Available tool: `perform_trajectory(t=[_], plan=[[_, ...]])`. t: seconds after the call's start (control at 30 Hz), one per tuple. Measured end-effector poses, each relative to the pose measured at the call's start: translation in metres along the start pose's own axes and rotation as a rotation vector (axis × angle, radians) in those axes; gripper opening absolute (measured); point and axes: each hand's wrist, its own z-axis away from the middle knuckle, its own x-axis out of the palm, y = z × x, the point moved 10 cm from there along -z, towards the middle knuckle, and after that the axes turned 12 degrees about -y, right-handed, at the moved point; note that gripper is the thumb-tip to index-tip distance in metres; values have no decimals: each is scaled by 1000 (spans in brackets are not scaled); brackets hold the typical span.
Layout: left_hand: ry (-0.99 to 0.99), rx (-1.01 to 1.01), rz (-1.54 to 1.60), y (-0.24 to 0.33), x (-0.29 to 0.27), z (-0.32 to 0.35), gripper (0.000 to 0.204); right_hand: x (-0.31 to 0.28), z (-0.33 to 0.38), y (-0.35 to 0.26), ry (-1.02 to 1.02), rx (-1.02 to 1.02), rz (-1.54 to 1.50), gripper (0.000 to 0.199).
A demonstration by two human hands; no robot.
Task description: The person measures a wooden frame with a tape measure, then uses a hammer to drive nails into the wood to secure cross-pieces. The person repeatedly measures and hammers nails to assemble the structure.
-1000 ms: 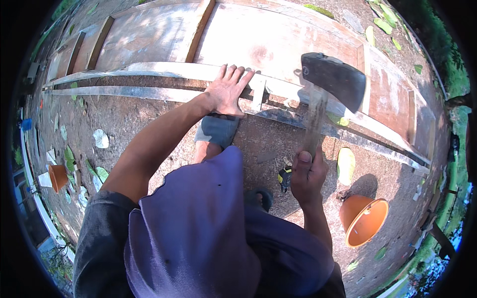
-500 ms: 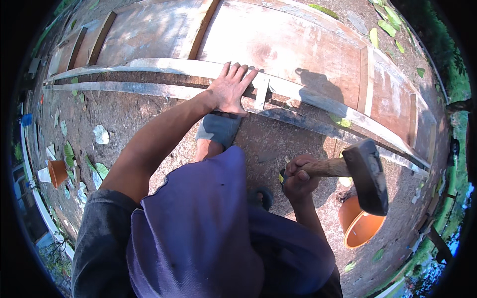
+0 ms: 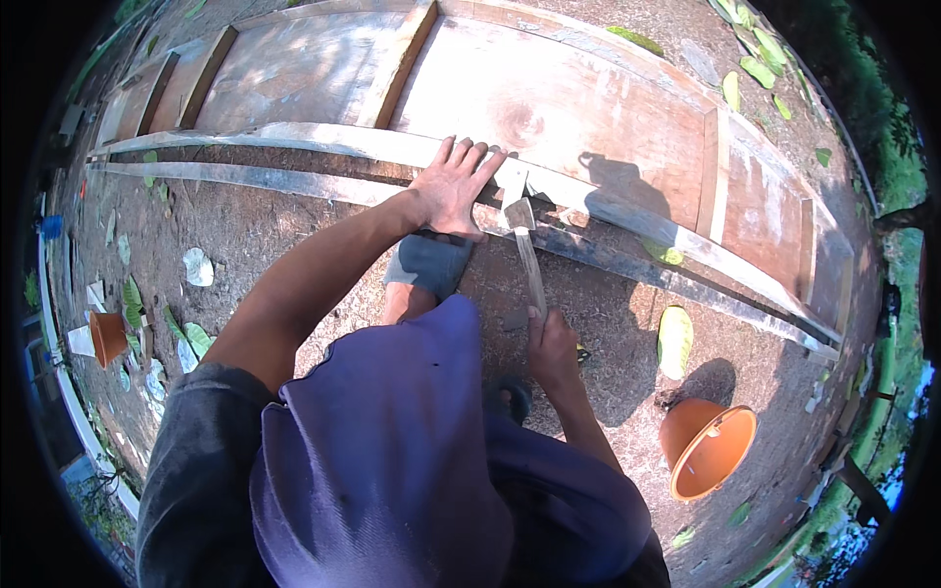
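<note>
My left hand (image 3: 453,191) lies flat with fingers spread across the pale upper rail (image 3: 343,140) of a long wooden panel frame (image 3: 549,93). My right hand (image 3: 555,355) is wrapped round the wooden handle of a hammer (image 3: 532,269). The dark, blocky hammer head is at a short wooden crosspiece (image 3: 513,181), just right of my left hand; whether they touch I cannot tell. That crosspiece spans from the upper rail to a second, lower rail (image 3: 265,177). A dark gap runs between the two rails.
An orange bucket (image 3: 678,436) lies tipped on the ground at the right. Another orange container (image 3: 108,339) sits far left. Large leaves (image 3: 674,341) are scattered over the bare soil. A grey-covered foot (image 3: 431,263) is close below the lower rail.
The hammer has swung from the right, up and leftward, so its head is now at the crosspiece. My right hand shifted left with it; my left hand stays on the rail.
</note>
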Motion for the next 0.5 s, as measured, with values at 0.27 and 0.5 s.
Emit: perform_trajectory(t=[0.27,0.5], plan=[[30,57,5,5,-7,1,138,-31,27,-33,351,-324,8,42],[66,17,-25,-1,-1,3,137,-58,13,-59,280,-218,-288,37]])
